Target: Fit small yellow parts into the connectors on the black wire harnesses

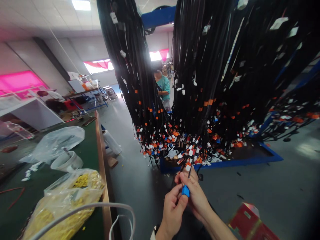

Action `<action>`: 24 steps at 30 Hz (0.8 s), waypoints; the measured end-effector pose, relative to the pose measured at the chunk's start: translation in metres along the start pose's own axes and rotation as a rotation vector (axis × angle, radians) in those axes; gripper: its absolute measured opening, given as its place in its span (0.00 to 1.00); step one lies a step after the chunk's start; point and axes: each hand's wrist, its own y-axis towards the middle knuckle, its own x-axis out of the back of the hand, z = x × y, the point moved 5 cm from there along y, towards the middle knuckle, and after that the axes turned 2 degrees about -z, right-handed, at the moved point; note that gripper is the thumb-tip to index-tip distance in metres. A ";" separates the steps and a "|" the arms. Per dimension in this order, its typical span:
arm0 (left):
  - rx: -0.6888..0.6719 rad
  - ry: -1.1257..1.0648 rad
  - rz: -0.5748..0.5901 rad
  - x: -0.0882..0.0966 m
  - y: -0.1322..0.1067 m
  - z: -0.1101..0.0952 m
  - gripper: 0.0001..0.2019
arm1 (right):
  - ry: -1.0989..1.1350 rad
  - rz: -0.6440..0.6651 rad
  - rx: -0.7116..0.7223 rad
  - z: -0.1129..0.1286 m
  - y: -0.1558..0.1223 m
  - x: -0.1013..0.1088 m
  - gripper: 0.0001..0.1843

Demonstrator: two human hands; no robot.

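Grip: both hands closed together on a small blue connector at the lower middle of the frame; the left hand pinches it from the lower left with thumb and forefinger, the right hand wraps it from the right and above.
Connector: its long axis runs near upright in the picture, tilted slightly; the wire end points up, the free end points down toward the wrists.
Wire: a thin black wire leaves the top of the connector and rises into the hanging bundles just above the hands.
Harness bundles: thick black wire harnesses hang from the top of the frame, fanning out; their lower ends carry many orange, white and blue tags and plugs.
Rack: a blue frame lies on the floor below the bundles, middle right.
Bench: a green bench at the left edge holds a bag of yellow parts, a clear plastic bag and a white roll of tape.
Red box: lower right corner, a red carton, blurred.
Other person: someone in a teal shirt stands beyond the bundles, upper middle.
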 end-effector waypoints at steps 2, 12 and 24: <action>-0.014 0.006 -0.028 0.001 0.000 -0.002 0.26 | 0.003 0.005 0.003 -0.001 0.000 0.000 0.21; -0.053 0.005 0.018 -0.002 0.003 -0.002 0.26 | 0.006 0.029 -0.014 0.001 0.001 -0.003 0.22; -0.001 0.040 -0.003 0.001 0.004 0.001 0.29 | 0.035 0.070 -0.031 -0.002 0.001 -0.006 0.22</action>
